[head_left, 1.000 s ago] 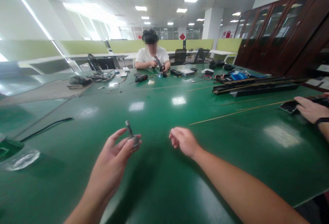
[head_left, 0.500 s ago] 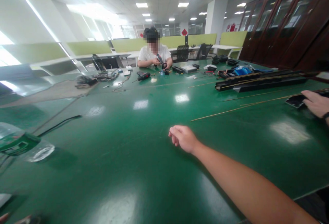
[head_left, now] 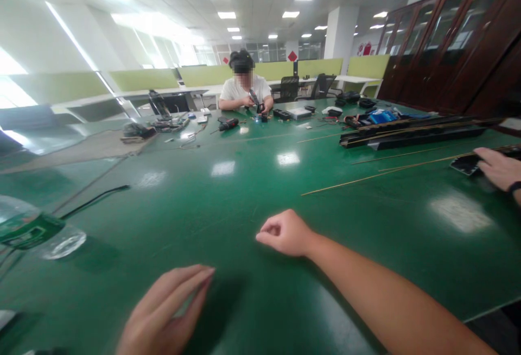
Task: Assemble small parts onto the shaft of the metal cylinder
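My left hand (head_left: 169,309) is at the bottom, low over the green tabletop (head_left: 171,219). Its thumb and fingers meet in a pinch at the tips; anything between them is too small or hidden to make out. To its right is my right hand (head_left: 287,233), fingers curled and the thumb pressed against the index finger. What this pinch may hold does not show either. A gap of bare tabletop separates the two hands. Beyond the right hand, a thin brass-coloured rod (head_left: 342,186) lies on the table, not touched by it.
A clear bottle (head_left: 61,243) with a green label lies at left beside a black cable (head_left: 95,201). At right, another person's hand (head_left: 499,168) rests on a black channel piece. Black channels (head_left: 431,137) lie behind. Across the table, a person (head_left: 244,89) holds a tool near a power drill (head_left: 228,124).
My left hand has come in from the bottom left corner toward the right hand. The right hand has turned and lowered slightly, its thumb and index finger now showing in a pinch.
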### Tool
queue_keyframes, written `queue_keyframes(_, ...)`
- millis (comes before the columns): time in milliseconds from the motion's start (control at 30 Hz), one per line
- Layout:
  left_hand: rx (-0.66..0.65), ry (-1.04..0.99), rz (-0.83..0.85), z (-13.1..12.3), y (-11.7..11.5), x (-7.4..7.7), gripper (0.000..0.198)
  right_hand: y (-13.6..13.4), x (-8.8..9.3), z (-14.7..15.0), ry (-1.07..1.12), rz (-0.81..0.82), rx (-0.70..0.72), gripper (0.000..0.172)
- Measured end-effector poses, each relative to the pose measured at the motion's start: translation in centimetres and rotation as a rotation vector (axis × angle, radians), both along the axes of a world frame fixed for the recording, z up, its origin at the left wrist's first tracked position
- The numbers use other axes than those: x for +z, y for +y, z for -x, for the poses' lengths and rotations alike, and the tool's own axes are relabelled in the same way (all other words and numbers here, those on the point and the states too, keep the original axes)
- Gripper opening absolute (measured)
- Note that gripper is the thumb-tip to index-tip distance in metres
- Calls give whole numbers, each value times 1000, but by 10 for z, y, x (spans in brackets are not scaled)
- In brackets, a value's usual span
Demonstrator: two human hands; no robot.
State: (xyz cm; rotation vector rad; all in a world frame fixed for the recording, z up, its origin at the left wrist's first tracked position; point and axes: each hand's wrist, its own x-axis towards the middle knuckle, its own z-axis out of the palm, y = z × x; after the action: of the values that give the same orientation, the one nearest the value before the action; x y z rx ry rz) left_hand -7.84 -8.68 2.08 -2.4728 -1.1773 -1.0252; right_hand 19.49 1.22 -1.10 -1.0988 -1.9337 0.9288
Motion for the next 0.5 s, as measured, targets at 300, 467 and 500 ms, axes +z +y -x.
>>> queue_keyframes(300, -227, 77, 95, -77, 48, 5, 15, -6, 4, 1, 4, -8, 242, 18)
queue_keyframes(467, -126, 127, 103, -60, 39, 4, 19, -8, 7, 2, -25, 85, 289, 33)
queue_keyframes(500, -70, 121, 98, -51, 35, 5, 21, -8, 8, 2, -33, 101, 298, 35)
